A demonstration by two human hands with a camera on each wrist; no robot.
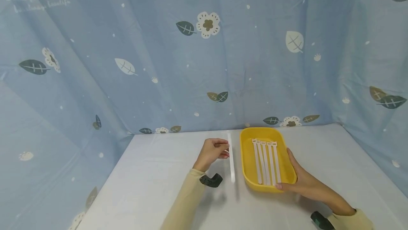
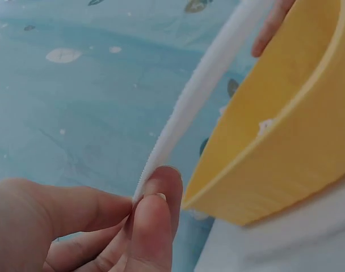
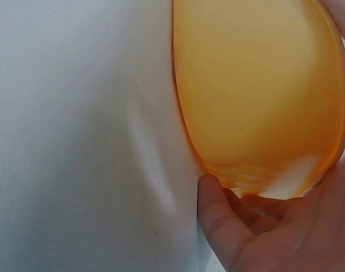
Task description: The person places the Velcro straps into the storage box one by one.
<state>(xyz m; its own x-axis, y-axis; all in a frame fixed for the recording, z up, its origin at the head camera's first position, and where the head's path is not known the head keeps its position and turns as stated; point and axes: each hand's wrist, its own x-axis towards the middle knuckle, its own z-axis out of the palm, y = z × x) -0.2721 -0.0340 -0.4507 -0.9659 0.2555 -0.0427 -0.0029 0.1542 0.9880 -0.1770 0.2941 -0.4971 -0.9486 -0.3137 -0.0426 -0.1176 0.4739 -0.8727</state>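
A yellow tray (image 1: 247,168) sits on the white table and holds several white straps (image 1: 266,161) laid side by side. My right hand (image 1: 294,178) grips the tray's near right corner, thumb on the rim; the right wrist view shows the thumb (image 3: 218,218) and fingers curled against the tray's underside (image 3: 257,90). My left hand (image 1: 213,152) pinches one more white strap (image 1: 231,157) just left of the tray. In the left wrist view the thumb and fingertips (image 2: 155,209) clamp that strap (image 2: 195,90) beside the tray wall (image 2: 286,141).
A blue leaf-and-flower patterned cloth (image 1: 204,53) hangs behind and to both sides of the table (image 1: 153,180). Black wrist-camera mounts (image 1: 211,180) sit on both sleeves.
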